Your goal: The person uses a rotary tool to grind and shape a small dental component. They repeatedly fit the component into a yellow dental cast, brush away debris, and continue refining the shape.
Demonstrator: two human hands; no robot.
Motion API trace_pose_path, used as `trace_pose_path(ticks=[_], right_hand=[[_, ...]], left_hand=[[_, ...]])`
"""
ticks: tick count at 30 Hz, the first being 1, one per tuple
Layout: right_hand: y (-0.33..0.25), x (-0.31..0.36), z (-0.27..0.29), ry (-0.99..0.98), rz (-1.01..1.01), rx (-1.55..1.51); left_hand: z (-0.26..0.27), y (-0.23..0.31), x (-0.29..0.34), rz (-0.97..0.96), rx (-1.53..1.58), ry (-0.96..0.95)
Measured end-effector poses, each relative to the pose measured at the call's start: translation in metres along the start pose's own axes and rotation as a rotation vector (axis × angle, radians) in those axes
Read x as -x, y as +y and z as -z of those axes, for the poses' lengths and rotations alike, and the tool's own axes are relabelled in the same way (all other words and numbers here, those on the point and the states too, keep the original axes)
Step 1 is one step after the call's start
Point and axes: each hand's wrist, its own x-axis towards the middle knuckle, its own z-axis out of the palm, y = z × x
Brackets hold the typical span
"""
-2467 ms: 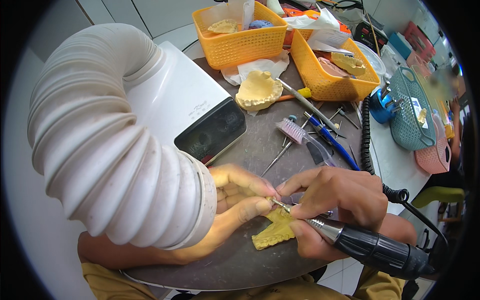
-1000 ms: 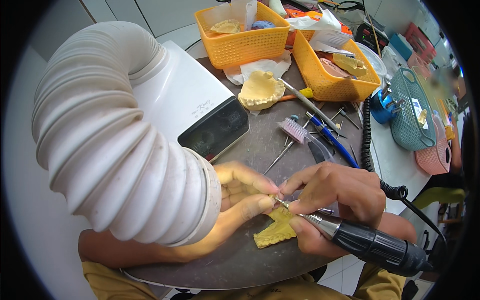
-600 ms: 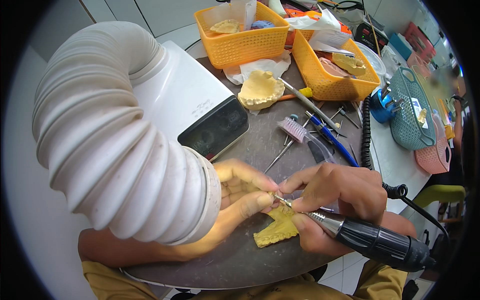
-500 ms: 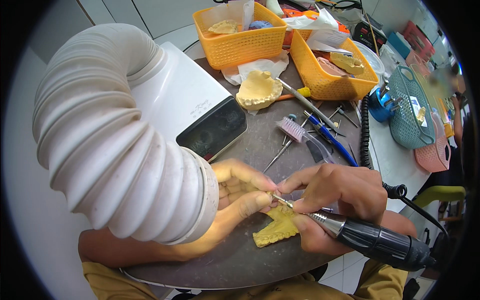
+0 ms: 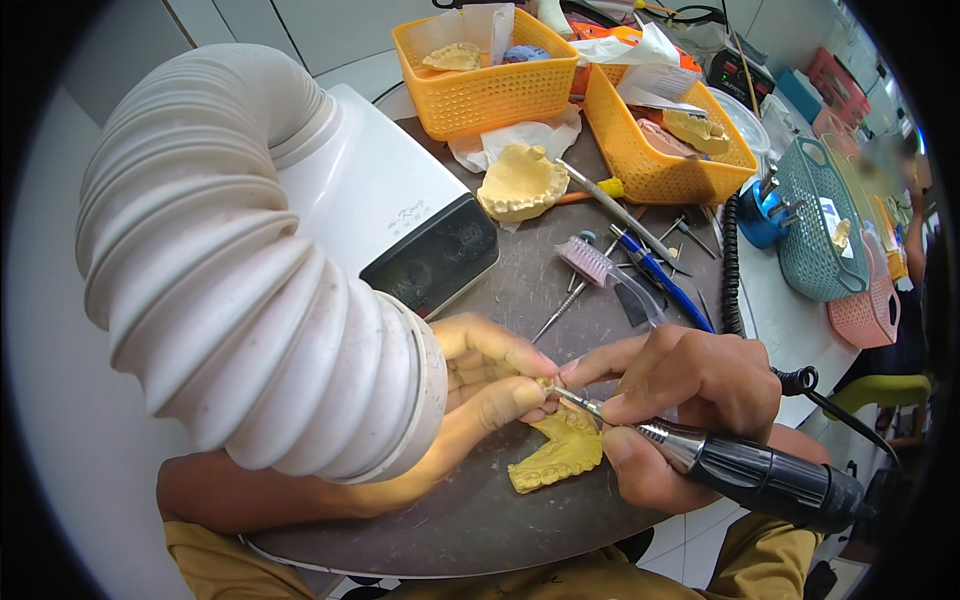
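Observation:
My left hand (image 5: 490, 385), partly behind the white hose, pinches a tiny yellowish piece (image 5: 546, 384) between thumb and fingers; its exact shape is too small to make out. My right hand (image 5: 690, 400) grips a black and silver rotary handpiece (image 5: 760, 475) like a pen. The thin tip of the handpiece meets the small piece, and my right index finger reaches to it from the far side. Just below my fingers a yellow dental cast (image 5: 555, 455) lies on the dark work surface (image 5: 440, 540).
A ribbed white suction hose (image 5: 230, 300) arches from a white box (image 5: 360, 190) on the left. Ahead lie a cream cast (image 5: 522, 183), a toothbrush (image 5: 585, 260) and a blue pen (image 5: 660, 275). Two yellow baskets (image 5: 490, 95) stand behind, a teal basket (image 5: 825, 225) to the right.
The handpiece and my right hand have shifted slightly right, uncovering more of the yellow cast. My left hand keeps its pinch. The whole view has moved a little.

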Motion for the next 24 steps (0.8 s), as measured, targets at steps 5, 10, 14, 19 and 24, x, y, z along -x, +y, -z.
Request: trace_pose_path(ticks=[5,10,14,19,24], right_hand=[[-0.0033,-0.0016,-0.0016,-0.001,-0.041,0.033],[-0.0051,-0.0042,-0.0031,0.007,-0.083,0.033],[-0.0020,-0.0034,-0.0048,0.008,-0.022,0.039],[-0.0012,-0.0043,-0.0055,0.005,-0.021,0.070],[-0.0054,-0.0034,-0.0026,-0.011,-0.067,0.035]], left_hand=[[-0.0007,0.0014,0.0010,-0.013,-0.030,0.002],[0.0031,0.0037,-0.0001,0.054,-0.143,-0.005],[0.0036,0.0063,0.0024,0.077,-0.259,-0.001],[-0.0002,-0.0014,0.0017,0.006,-0.053,0.012],[0.0000,0.0011,0.0030,0.015,-0.074,0.011]])
